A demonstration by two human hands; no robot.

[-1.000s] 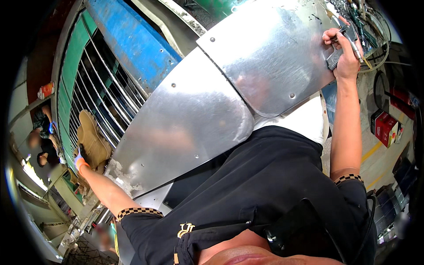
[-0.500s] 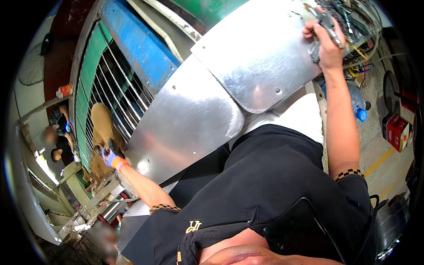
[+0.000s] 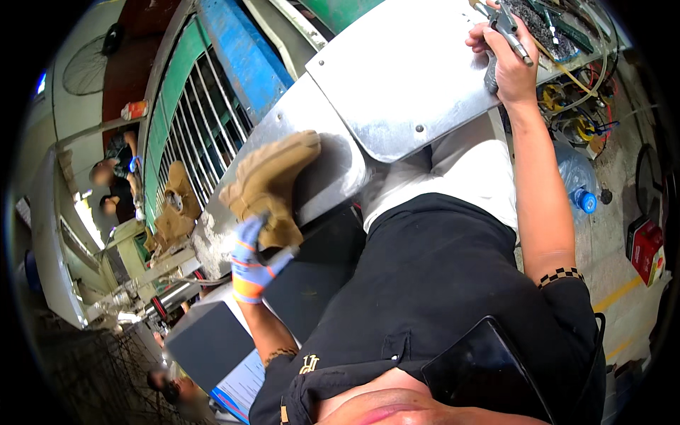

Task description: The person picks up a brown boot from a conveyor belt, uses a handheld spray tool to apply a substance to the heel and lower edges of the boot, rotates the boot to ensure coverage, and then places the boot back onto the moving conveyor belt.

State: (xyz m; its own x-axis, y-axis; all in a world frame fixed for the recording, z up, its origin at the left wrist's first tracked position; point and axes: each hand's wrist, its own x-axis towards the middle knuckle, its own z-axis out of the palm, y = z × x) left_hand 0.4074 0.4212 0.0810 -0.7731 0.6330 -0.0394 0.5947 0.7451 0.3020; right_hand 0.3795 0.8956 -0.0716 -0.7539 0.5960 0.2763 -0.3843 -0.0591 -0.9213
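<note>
A tan boot [image 3: 273, 180] is tilted over the left part of the shiny metal work surface [image 3: 322, 152], its sole turned up and away from me. My left hand [image 3: 249, 262], in a blue-grey and orange glove, grips it at the shaft opening; motion blurs the fingers. At the far right, my bare right hand [image 3: 516, 71] is wrapped round a pistol-shaped metal spray gun [image 3: 511, 39]. The gun's narrow nozzle slants down to the right, above the metal surface. Its grey grip shows below my fingers.
Other tan boots [image 3: 180, 188] stand at the left by the green-framed metal bars [image 3: 202, 99]. Tools and dark scraps [image 3: 556, 32] lie at the far right, with hoses and wires below. A large water bottle [image 3: 577, 177] is at the right. Other people work at far left.
My left hand has brought a boot from the left rack rightward onto the metal surface. My right hand, still holding the gun, has shifted slightly left and up in view.
</note>
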